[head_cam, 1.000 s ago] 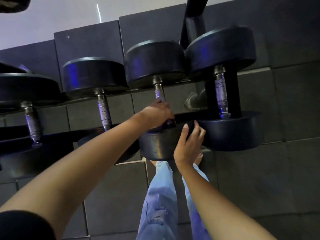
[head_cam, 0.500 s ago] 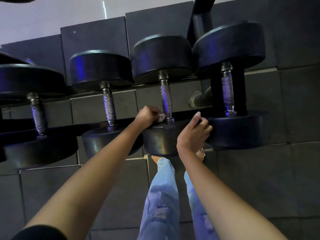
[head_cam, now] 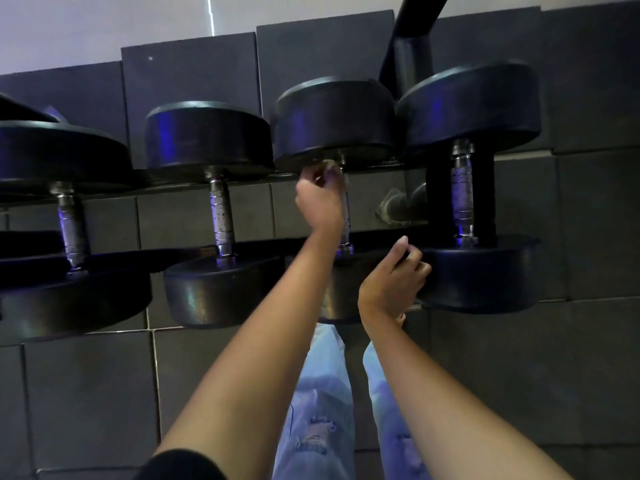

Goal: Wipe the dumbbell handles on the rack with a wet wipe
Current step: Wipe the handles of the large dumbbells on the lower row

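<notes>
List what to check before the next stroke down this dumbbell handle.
1. Wet wipe in the left hand: ok, pinched at the fingertips.
2. Wipe against the handle: ok, at its far end.
3. Nearer stretch of handle bare: ok.
4. Right hand bracing the dumbbell: cannot tell; its fingers curl by the next dumbbell's near head.
5. Wipe damp enough: cannot tell.

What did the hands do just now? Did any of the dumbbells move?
The left hand slid the wet wipe up the third dumbbell's handle, from its near end to its far end. The right hand curled its fingers but stayed where it was. The dumbbells did not move.
</notes>
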